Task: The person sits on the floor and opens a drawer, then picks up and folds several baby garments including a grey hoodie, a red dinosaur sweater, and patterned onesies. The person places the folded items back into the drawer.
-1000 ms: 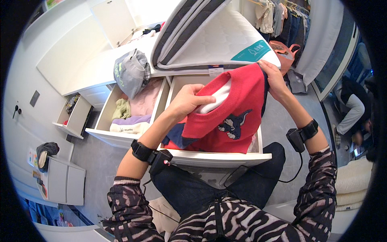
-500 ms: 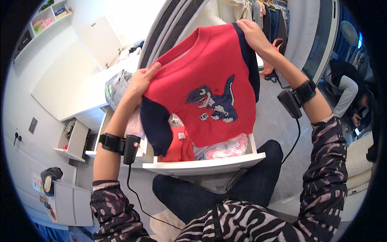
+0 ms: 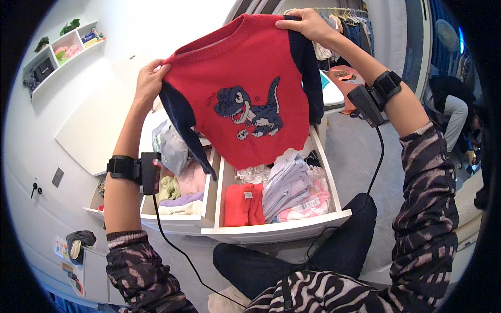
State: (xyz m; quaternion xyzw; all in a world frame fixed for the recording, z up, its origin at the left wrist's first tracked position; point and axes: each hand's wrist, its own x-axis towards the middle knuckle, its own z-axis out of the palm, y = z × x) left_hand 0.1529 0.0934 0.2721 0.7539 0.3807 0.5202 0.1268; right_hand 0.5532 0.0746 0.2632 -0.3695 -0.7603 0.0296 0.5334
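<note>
Fingers of our left hand [image 3: 150, 82] pinch one shoulder of the red sweater [image 3: 245, 91], which we hold up in the air over the back of an open drawer [image 3: 282, 233]. Red clothes [image 3: 237, 206] and pale blue clothes [image 3: 286, 182] lie inside it. Our right hand [image 3: 312, 25] pinches the other shoulder, with an orange bag [image 3: 344, 77] farther right.

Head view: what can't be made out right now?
In the head view:
Red sweater: its back, hidden by its own front.
Open drawer below it: most of the far end, hidden by the sweater.
Pale folded garment: what it covers.
Other person at right: their activity, too dim and small.
</note>
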